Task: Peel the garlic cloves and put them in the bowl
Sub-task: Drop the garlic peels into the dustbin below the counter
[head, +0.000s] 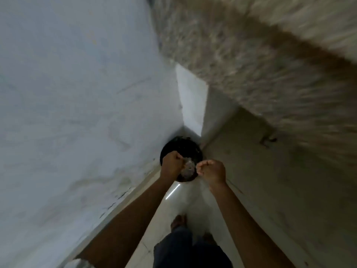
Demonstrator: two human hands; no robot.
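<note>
The person stands on a pale glossy tiled floor [185, 202] with both bare arms stretched forward and down over a round black container [190, 149] that sits in the corner where a grey-white plastered wall [77, 93] meets the speckled brown stone slab [251, 55] of what looks like a counter. The whole view is smeared by head motion, so fine detail is lost. The left hand [171, 164] is curled into a loose fist with the knuckles up, and the right hand [211, 171] is curled likewise, thumb and forefinger pinched together; between the two, touching both, hangs a pale, papery, purplish-grey clump [189, 168] that is probably garlic skin or a garlic head, though the blur keeps me from saying which. Both hands seem closed on that clump from opposite sides, which fits a pulling-apart or rubbing action, and holding it directly over the dark container makes sense as a way to let loose skins drop into it rather than onto the floor. Whether this container is the bowl meant for the cloves or a waste bin cannot be told; no peeled cloves can be made out in it. The person's dark trousers [191, 252] and a bare foot [178, 221] show at the bottom, close to the wall, so the work is being done standing, leaning towards the corner.
</note>
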